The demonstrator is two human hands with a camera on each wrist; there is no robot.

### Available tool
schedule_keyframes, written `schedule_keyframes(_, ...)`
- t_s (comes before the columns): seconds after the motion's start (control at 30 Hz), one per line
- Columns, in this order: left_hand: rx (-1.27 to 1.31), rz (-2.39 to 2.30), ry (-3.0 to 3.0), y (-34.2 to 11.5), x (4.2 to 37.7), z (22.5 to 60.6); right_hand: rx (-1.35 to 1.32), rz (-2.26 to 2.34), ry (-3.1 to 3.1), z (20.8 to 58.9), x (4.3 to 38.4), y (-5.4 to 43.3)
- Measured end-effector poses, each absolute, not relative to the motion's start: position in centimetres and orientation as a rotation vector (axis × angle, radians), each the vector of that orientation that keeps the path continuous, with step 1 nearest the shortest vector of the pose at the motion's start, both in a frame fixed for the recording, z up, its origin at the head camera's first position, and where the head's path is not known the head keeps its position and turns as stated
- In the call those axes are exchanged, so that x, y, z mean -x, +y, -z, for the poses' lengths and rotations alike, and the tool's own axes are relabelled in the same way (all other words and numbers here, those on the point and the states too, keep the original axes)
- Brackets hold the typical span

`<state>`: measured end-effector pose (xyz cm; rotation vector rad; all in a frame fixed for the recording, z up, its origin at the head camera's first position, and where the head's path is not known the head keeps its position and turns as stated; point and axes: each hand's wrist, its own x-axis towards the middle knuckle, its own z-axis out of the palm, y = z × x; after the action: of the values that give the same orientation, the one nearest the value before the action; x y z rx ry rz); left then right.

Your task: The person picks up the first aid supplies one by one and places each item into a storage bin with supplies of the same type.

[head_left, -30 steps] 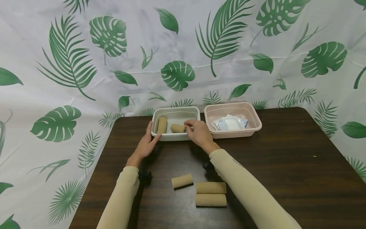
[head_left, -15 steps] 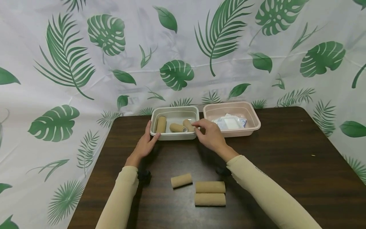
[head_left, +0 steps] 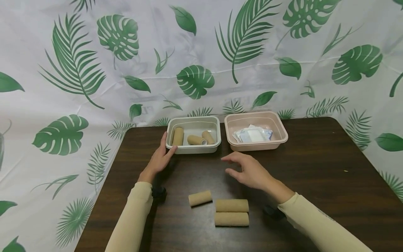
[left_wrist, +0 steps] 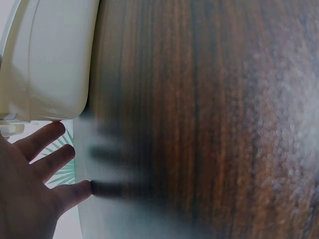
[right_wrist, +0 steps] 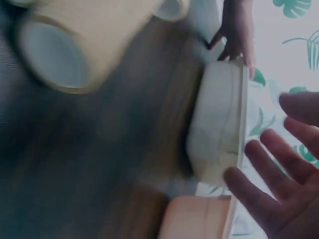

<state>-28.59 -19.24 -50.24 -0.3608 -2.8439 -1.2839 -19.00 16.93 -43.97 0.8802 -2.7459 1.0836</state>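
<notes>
Where the pale tub (head_left: 195, 150) sits: far edge of the worktop (head_left: 315, 157), in front of a leaf-print sheet (head_left: 204, 38).
Left hand (head_left: 158, 161): at the pale tub's near left corner, touching it, thumb at the front wall, index finger at the left side; grip spread, fingers fairly straight.
Right hand (head_left: 248, 171): above the worktop, nearer the person than the pale tub and right of it; grip spread, thumb apart from fingers.
Cardboard inside: left tube (head_left: 178, 136) along the pale tub's left end, middle tube (head_left: 194, 140) crosswise near its centre, right tube (head_left: 207, 137) slanted toward its right end.
Cardboard outside: single tube (head_left: 200, 198) in front of the pale tub, slightly angled; paired tubes (head_left: 232, 205) farther right, side by side, touching.
Pink tub (head_left: 261, 147): just right of the pale tub, flat packets (head_left: 253, 134) inside.
Sleeves (head_left: 129, 224): beige, both arms.
</notes>
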Motion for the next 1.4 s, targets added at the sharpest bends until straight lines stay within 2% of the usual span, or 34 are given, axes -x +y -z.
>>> schedule_keyframes(0.3,0.371,1.263,-2.857,-19.2,28.5,50.0,-1.16,-1.091,-3.012,46.6,15.8,19.0)
schedule_keyframes(0.67,0.352,1.267,-2.854,-19.3,28.6,50.2,-1.361,-1.097,-3.076,47.0,14.4,19.4)
schedule_keyframes(1.4,0.352,1.286,-2.87,-19.3,28.7,50.1,-1.35,-1.084,-3.082,47.4,13.8,19.4)
